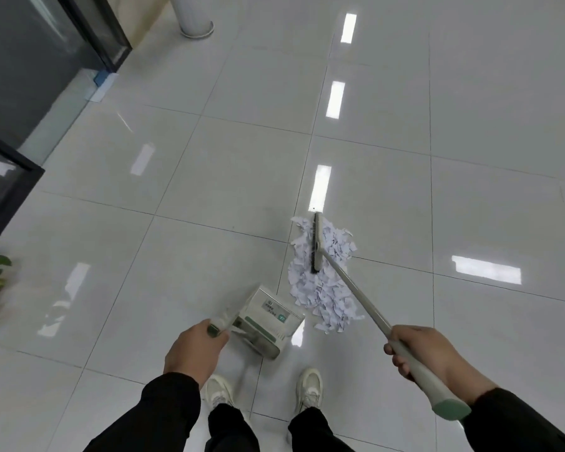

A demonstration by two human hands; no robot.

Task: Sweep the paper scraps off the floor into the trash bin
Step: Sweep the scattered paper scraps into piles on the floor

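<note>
The scraps (322, 275) are heaped on the floor (177, 177) just right of the dustpan (268, 321), under the broom (317, 244). Light and easily scattered, they likely need slow strokes. The broom handle is gripped by the right hand (419, 350), the dustpan's by the left (196, 349).

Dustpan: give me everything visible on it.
The dustpan is a pale, boxy pan, plastic by the look, with a green trim strip and a printed label on its upper face. It sits low by the tiled floor, tilted; contact with the floor is unclear. Its mouth seems to face the paper scraps, just apart from them. The left hand holds its blurred handle. Its inside is not visible.
</note>
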